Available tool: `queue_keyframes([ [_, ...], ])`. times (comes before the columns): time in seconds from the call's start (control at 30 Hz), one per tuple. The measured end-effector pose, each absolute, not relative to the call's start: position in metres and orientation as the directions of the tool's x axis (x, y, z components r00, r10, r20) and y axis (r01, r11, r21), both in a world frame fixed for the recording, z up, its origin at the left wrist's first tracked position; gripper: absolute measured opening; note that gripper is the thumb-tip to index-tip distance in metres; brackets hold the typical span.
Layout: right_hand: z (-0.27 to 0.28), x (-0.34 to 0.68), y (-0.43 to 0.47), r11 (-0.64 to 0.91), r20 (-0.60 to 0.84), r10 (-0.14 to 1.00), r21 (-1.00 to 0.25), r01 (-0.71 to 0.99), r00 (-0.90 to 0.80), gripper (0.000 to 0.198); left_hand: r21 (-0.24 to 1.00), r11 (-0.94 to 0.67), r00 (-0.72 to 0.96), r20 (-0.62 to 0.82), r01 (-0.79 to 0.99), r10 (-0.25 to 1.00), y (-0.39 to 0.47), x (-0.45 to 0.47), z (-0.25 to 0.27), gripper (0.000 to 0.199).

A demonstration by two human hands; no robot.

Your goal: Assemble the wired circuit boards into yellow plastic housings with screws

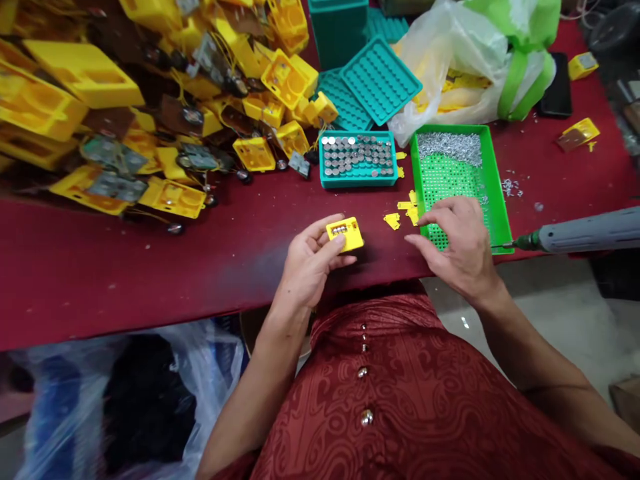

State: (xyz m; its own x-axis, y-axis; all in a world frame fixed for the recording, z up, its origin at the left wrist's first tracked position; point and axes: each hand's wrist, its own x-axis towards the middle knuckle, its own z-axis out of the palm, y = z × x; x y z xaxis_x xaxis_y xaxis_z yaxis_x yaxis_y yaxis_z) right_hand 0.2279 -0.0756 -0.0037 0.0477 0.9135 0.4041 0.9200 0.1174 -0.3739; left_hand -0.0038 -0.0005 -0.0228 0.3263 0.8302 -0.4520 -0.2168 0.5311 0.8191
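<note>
Between the thumb and fingers of my left hand (311,257) is a small yellow plastic case (354,235). Its battery slot faces up, with several button cells (339,230) in a row. My right hand (460,250) hovers by the front left of the green tray (500,193), thumb and fingers apart, with nothing visible between them. Just left of that hand lie small yellow battery covers (393,221). Behind the case stands a teal tray (357,180) holding rows of button cells. Small silver screws (447,148) fill the far end of the green tray.
Yellow cases with wires and circuit boards (115,187) are heaped on the left. Teal lids (383,80) and a plastic bag (450,60) of yellow parts lie at the back. An electric screwdriver (590,230) reaches in from the right. A phone (556,87) lies at the back right.
</note>
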Motion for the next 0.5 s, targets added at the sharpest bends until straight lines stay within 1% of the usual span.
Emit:
queue_keyframes([
  [0.03,-0.005,0.232,-0.081,0.099,0.392,0.919,-0.315,0.944,0.034,0.017,0.819,0.528,0.319,-0.451,-0.222,0.834,0.001,-0.003,-0.023,0.051],
  [0.1,-0.011,0.238,-0.090,0.079,0.347,0.938,-0.239,0.968,0.009,0.017,0.821,0.524,0.309,-0.450,-0.227,0.838,0.002,0.000,-0.022,0.052],
  [0.17,-0.017,0.240,-0.094,0.074,0.342,0.940,-0.203,0.976,0.000,0.017,0.823,0.520,0.305,-0.446,-0.229,0.841,0.002,0.002,-0.021,0.055],
  [0.23,-0.020,0.242,-0.094,0.073,0.370,0.929,-0.180,0.981,-0.001,0.019,0.827,0.513,0.294,-0.444,-0.229,0.847,0.003,0.003,-0.019,0.058],
  [0.3,-0.016,0.244,-0.091,0.089,0.386,0.922,-0.180,0.980,-0.013,0.018,0.832,0.508,0.273,-0.446,-0.224,0.852,0.004,0.002,-0.018,0.063],
  [0.4,-0.002,0.244,-0.073,0.117,0.364,0.931,-0.244,0.963,-0.020,0.020,0.846,0.490,0.218,-0.449,-0.208,0.867,0.012,-0.002,-0.020,0.070],
  [0.5,0.015,0.238,-0.030,0.030,0.304,0.951,-0.277,0.961,0.058,0.027,0.881,0.430,0.189,-0.396,-0.196,0.899,0.024,-0.006,-0.025,0.074],
])
